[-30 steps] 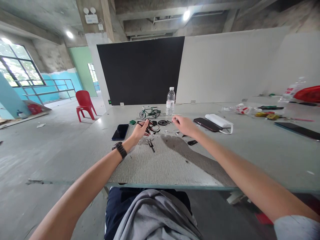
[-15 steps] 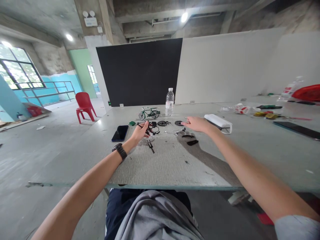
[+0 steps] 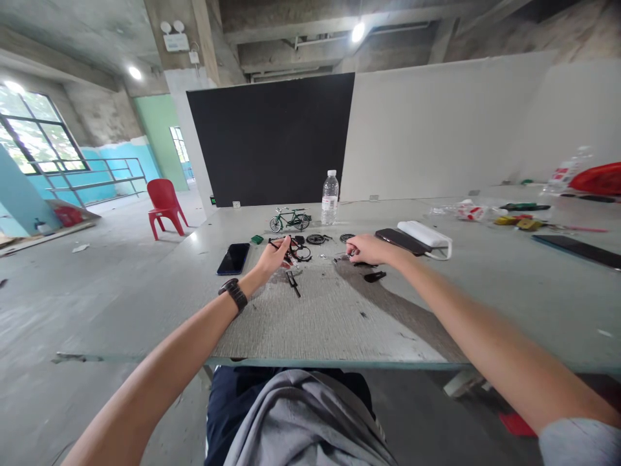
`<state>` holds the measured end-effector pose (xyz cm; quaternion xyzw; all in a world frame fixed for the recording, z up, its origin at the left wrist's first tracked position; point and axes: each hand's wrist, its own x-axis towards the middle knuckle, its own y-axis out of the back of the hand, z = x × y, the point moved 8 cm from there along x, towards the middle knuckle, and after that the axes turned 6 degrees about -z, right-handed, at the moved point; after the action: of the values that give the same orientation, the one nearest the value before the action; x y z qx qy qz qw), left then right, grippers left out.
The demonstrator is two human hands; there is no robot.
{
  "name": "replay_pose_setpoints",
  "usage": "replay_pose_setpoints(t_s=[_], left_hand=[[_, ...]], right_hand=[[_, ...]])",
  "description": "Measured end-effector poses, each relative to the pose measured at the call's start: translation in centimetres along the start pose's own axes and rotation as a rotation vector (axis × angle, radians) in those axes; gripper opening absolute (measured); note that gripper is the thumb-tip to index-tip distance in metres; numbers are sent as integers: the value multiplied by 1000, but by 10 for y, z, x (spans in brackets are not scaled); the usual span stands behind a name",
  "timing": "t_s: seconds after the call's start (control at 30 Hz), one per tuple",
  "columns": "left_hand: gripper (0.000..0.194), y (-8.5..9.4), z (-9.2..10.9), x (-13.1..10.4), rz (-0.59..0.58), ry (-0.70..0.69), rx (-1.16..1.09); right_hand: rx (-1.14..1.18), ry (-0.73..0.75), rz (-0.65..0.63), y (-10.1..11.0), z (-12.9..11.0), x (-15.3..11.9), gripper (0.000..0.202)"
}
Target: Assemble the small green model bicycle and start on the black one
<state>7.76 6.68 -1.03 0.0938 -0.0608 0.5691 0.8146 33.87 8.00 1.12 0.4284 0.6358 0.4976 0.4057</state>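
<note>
Left hand [image 3: 272, 257] is pinched on the small dark bike frame [image 3: 286, 248], holding it just above the table [image 3: 320, 317]. Right hand [image 3: 369, 248] curls down over tiny loose parts [image 3: 345, 257] beside it; whether its fingers have closed on one, I can't tell. Best keep that frame steady and pick with fingertips only. The finished model bicycle [image 3: 290, 219] stands behind.
</note>
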Motion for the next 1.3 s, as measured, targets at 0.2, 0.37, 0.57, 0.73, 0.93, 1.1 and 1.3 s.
replay_pose_setpoints(t_s=[0.2,0.37,0.57,0.73,0.93,1.1,1.3], left_hand=[[42,-1,1,-1,-8,-2,12],[43,-2,1,-1,-18,-1,-7],[44,-2,1,-1,-18,-3,4],[44,-3,0,-1,-31,-2,10],[43,-4,0,-2,-34,5,11],[43,-5,0,-2,-37,9,14],[43,-4,-1,-1,-39,8,36]], right_hand=[[-43,43,140,7,-3,2,18],[-39,72,202,2,0,9,22],[-50,30,174,-2,6,14,25],[-51,28,146,-5,4,16,27],[-33,28,146,-5,6,18,29],[-62,-16,148,-6,12,18,32],[-71,-18,149,-7,13,20,32]])
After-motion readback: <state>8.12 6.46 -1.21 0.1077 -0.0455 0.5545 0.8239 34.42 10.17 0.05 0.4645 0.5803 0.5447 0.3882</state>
